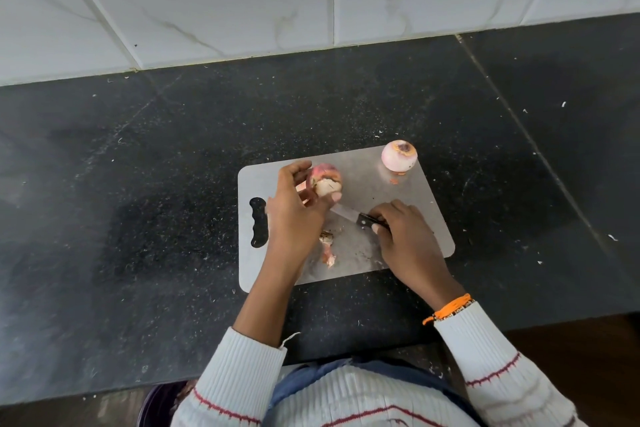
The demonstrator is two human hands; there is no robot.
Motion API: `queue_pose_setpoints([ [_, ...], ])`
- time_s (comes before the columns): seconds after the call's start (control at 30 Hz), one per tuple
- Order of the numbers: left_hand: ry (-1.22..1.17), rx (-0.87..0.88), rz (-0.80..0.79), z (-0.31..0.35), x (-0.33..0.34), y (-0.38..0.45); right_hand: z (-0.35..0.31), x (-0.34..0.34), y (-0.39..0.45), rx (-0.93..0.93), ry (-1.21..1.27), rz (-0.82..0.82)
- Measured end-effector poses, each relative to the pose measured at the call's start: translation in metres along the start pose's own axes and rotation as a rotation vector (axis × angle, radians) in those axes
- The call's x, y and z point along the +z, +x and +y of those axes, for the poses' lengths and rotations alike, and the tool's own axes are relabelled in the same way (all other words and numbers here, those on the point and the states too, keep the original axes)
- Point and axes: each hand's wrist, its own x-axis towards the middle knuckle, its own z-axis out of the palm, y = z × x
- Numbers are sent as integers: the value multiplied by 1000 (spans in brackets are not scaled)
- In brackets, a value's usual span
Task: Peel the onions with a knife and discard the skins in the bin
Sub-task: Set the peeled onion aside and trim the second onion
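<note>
Fingers of the left hand (pixel 294 215) curl round the half-peeled onion (pixel 325 180) – steadying it – while the right hand (pixel 398 229) grips the knife (pixel 360 217), blade toward it.

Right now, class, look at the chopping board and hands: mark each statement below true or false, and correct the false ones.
1. The left hand holds a partly peeled onion. True.
2. The right hand holds a spoon. False: it grips a knife.
3. A second onion sits at the board's far right corner. True.
4. The cutting board is wooden. False: it is grey, metallic-looking.
5. Skin scraps lie on the board. True.
</note>
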Motion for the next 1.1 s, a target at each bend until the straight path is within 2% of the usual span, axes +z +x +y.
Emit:
queue_pose_setpoints([
  [0.1, -31, -16, -38, 3, 1, 1, -2, -5, 0, 146, 302, -36],
  [0.2, 118, 57, -74, 1, 5, 5, 0, -12, -1, 278, 567, -30],
  [0.37, 460, 222, -129, -12, 19, 13, 7, -14, -3, 344, 684, 29],
  [0.53, 550, 252, -67, -18, 31, 16, 7, -9, -11, 298, 621, -3],
  [0.73, 486, 174, -129, -23, 36, 22, 7, -12, -16, 325, 561, -75],
  [0.83, 447, 122, -161, -24, 35, 26, 6, -16, -18, 265, 438, -46],
  [1.0, 387, 136, -113, -26, 40, 22, -6, -17, -27, 142, 274, 16],
  [1.1, 355, 132, -94, -25, 42, 23, -12, -17, -31, 129, 197, 7],
])
